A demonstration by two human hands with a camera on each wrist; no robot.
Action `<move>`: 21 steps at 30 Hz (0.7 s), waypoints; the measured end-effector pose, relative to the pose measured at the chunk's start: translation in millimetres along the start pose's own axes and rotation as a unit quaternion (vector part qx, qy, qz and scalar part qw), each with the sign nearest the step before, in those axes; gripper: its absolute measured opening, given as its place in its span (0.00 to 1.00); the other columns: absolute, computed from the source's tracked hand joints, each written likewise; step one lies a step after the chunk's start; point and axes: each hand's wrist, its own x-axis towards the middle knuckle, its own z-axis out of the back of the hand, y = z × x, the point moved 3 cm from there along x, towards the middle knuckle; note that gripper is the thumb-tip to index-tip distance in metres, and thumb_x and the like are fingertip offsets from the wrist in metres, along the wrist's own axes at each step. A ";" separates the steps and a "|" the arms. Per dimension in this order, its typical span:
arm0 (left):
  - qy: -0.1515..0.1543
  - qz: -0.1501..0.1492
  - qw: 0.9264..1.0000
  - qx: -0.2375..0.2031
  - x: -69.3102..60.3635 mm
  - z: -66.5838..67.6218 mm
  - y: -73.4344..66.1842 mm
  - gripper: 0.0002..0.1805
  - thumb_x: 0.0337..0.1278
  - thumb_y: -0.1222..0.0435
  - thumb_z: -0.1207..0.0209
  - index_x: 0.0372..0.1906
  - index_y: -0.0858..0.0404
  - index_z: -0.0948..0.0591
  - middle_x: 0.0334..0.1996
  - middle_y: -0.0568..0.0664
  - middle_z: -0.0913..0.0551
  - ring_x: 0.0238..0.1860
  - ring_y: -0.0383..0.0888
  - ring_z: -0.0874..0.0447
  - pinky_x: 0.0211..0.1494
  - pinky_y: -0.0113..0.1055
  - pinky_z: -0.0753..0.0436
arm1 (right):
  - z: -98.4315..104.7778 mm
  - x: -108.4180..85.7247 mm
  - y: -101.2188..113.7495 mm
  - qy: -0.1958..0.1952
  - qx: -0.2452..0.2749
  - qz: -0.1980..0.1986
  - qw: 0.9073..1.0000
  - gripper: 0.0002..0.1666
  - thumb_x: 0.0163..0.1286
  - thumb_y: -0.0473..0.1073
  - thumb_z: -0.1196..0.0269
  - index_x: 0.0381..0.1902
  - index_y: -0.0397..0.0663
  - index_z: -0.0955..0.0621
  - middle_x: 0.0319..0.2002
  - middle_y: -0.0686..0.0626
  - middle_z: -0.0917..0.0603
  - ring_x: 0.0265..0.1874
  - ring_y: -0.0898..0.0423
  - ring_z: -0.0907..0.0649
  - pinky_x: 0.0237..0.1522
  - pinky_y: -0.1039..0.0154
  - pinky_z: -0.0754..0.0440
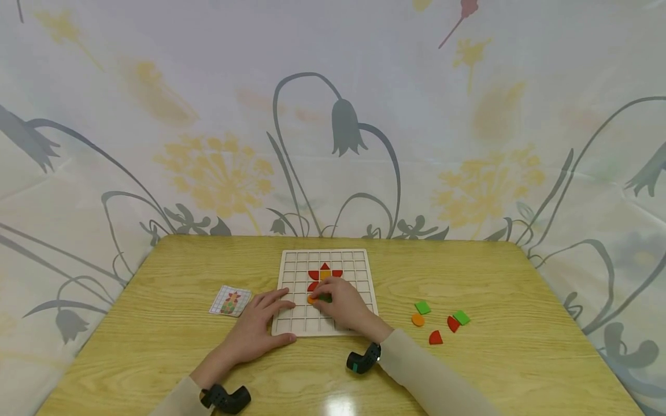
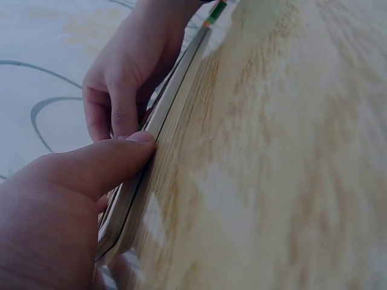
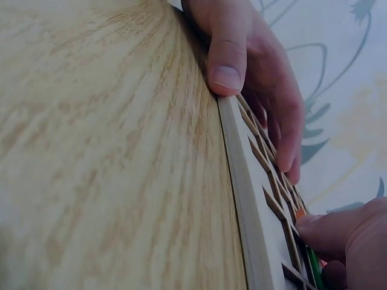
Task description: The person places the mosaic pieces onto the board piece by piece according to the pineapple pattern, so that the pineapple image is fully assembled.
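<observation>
A pale wooden grid board (image 1: 288, 323) lies on the table with a flower-like pattern of red pieces (image 1: 314, 274) and an orange square (image 1: 325, 275). My left hand (image 1: 255, 326) rests on its left side, fingers spread; the thumb (image 2: 130, 148) touches the near edge. Over the middle of the board, my right hand (image 1: 340, 300) pinches a round orange piece (image 3: 300, 214) at a grid cell. A green piece (image 3: 314, 266) shows beside those fingertips, mostly hidden by the hand. Whether the orange piece is fully seated I cannot tell.
Left of the board lies a pattern card (image 1: 230, 301), close to the left fingers. On the table (image 1: 499, 358) to the right are loose pieces: green squares (image 1: 422, 307), red quarter-circles (image 1: 435, 337) and an orange round (image 1: 418, 319). A printed curtain (image 1: 312, 173) hangs behind the table.
</observation>
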 end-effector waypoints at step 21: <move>0.001 -0.001 1.000 -0.002 0.5 0.9 -1.4 0.33 0.53 0.41 0.32 0.62 0.51 0.21 0.73 0.49 0.34 0.69 0.57 0.37 0.64 0.63 0.35 | 1.2 -1.7 3.3 -0.006 -0.003 -0.003 1.000 0.07 0.69 0.43 0.32 0.43 0.52 0.10 0.46 0.53 0.17 0.49 0.52 0.19 0.54 0.54 0.22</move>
